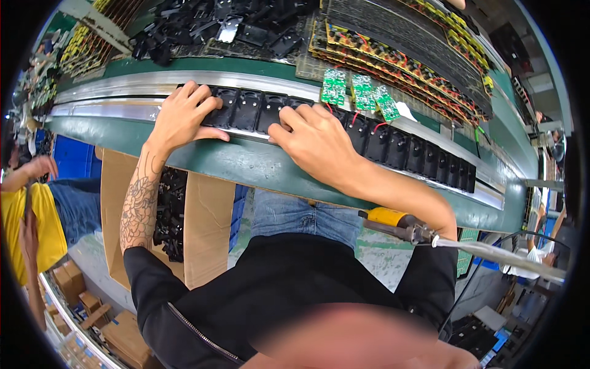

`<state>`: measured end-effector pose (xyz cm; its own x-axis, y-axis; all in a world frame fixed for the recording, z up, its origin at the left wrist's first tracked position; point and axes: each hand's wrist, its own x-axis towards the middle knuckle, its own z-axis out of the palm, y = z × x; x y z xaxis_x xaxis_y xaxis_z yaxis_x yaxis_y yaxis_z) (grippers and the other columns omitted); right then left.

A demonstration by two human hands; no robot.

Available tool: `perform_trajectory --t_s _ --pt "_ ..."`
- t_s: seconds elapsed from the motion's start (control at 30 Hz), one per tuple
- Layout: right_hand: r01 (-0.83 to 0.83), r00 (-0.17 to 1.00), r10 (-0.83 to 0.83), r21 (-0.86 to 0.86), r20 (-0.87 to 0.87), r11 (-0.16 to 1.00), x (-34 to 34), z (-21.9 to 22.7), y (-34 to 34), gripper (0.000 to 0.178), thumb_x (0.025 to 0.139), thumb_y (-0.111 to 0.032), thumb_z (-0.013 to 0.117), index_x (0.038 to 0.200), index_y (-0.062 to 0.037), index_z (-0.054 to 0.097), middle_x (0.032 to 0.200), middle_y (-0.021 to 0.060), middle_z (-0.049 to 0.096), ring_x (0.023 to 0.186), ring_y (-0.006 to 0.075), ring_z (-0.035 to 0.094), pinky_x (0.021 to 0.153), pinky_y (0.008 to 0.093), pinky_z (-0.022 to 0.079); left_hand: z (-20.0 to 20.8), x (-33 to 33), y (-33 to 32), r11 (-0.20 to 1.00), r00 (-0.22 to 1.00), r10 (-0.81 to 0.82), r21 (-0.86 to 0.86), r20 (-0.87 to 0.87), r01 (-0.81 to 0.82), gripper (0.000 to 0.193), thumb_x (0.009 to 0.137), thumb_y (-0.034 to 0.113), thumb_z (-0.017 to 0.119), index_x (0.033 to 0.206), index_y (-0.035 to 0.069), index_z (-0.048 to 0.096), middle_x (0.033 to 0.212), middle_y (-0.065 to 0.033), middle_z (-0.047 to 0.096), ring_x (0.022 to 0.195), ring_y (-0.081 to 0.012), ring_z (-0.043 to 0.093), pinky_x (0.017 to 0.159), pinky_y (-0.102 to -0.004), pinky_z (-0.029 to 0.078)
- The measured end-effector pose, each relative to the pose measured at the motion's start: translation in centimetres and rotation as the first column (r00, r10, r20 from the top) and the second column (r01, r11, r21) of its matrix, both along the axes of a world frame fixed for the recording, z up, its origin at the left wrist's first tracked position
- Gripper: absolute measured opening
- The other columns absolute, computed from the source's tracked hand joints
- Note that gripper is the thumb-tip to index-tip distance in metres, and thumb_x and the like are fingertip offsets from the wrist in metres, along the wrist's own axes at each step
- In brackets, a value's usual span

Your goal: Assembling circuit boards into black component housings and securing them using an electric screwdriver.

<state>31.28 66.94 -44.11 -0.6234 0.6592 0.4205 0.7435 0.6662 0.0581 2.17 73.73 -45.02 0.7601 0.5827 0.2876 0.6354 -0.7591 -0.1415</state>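
Observation:
A row of black plastic housings (248, 111) sits side by side in a long metal rail (117, 109). My left hand (183, 115) grips the left end of the row, fingers bent over the back and thumb along the front edge. Farther right, my right hand (316, 136) has its fingers curled onto housings near the middle, covering some of them. Short red wires (380, 126) stick out of housings just right of that hand. Behind the row lie several green circuit boards (362, 92), apart from both hands.
Black plastic parts (246, 31) are heaped at the back of the green bench (258, 163). Stacked trays (399, 49) of wired boards stand back right. A yellow powered screwdriver (390, 217) hangs by my right forearm. Below left is a cardboard box (209, 215); a person in yellow (46, 224) is beyond.

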Motion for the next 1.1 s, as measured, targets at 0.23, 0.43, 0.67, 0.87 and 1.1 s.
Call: perform_trajectory --t_s 0.23,0.43,0.67,0.87,1.1 --pt "-0.133 0.991 0.126 0.211 0.046 0.968 0.9 -1.5 -0.2 0.011 0.080 -0.014 0.064 0.084 -0.0116 0.054 0.082 0.0036 0.050 0.071 0.0156 0.049 0.062 0.0241 0.045 0.6 1.7 -1.3 0.998 0.997 0.063 0.000 0.038 -0.063 0.058 0.080 0.058 0.063 0.123 0.019 0.065 0.099 -0.0049 0.050 0.087 -0.0237 0.048 0.078 -0.0349 0.044" --pt "-0.118 0.989 0.135 0.241 -0.058 0.963 1.5 -1.6 0.8 0.011 0.083 -0.016 0.064 0.078 -0.0116 0.056 0.075 0.0025 0.050 0.065 0.0155 0.050 0.054 0.0254 0.045 1.1 2.1 -2.3 1.000 0.999 0.015 -0.013 -0.031 -0.016 0.045 0.087 0.046 0.061 0.129 0.031 0.065 0.106 -0.0084 0.049 0.091 -0.0251 0.047 0.085 -0.0383 0.040" --pt "-0.213 0.722 0.331 0.259 -0.608 0.942 7.7 4.7 1.2 0.016 0.080 -0.017 0.079 0.088 -0.0089 0.068 0.073 0.0012 0.059 0.061 0.0147 0.053 0.055 0.0265 0.044 0.1 2.8 -2.4 0.994 0.998 0.066 -0.092 0.011 -0.065 0.043 0.087 0.049 0.060 0.122 0.025 0.069 0.109 -0.0117 0.050 0.093 -0.0277 0.047 0.087 -0.0404 0.040" --pt "0.397 0.909 -0.293 0.402 -0.295 0.825 26.0 7.4 -7.9 0.018 0.078 0.000 0.079 0.092 -0.0015 0.067 0.080 0.0079 0.070 0.059 0.0167 0.052 0.055 0.0265 0.044 -0.5 1.8 -2.7 0.993 0.995 0.092 -0.075 0.042 -0.089 0.046 0.087 0.053 0.058 0.121 0.024 0.069 0.110 -0.0122 0.050 0.093 -0.0284 0.047 0.087 -0.0412 0.040" --pt "0.547 0.786 -0.603 0.301 0.136 0.781 42.0 2.4 -17.2 0.023 0.081 -0.001 0.077 0.101 -0.0045 0.066 0.085 0.0042 0.063 0.066 0.0191 0.057 0.059 0.0302 0.047 -0.7 1.5 -2.3 0.995 0.996 0.086 -0.056 0.029 -0.084 0.048 0.090 0.054 0.055 0.122 0.021 0.069 0.112 -0.0125 0.050 0.096 -0.0293 0.048 0.090 -0.0419 0.039"
